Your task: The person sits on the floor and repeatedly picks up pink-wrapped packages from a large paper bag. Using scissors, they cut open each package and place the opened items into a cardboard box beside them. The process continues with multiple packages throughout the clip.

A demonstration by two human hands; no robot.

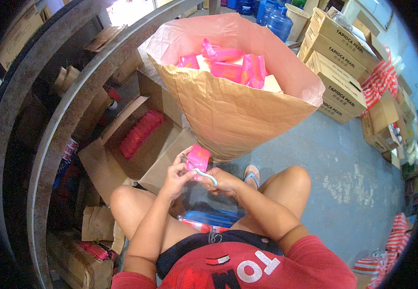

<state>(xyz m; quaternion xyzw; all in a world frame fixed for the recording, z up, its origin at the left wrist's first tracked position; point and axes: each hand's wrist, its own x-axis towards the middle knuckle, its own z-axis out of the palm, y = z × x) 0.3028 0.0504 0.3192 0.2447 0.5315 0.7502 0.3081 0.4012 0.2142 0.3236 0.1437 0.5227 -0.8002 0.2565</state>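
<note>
My left hand (176, 177) is closed on a small shiny pink packet (200, 155), pinching it in front of my knees. My right hand (222, 182) grips a pair of scissors (209, 177) with light blue handles. Their blades lie across the packet, close to my left fingers; whether they cut into it I cannot make out. Just beyond my hands stands a tall brown paper sack (237, 108), wide open, with several pink packets (228, 71) inside. Left of my hands, an open cardboard box (165, 156) contains a row of red-pink packets (142, 134).
A curved-looking metal rack frame (57, 127) runs along my left. Stacked cartons (336, 86) and red-striped bags (383, 85) stand at the right. Blue water jugs (278, 24) are at the back. Blue-grey painted floor (286, 149) extends to my right.
</note>
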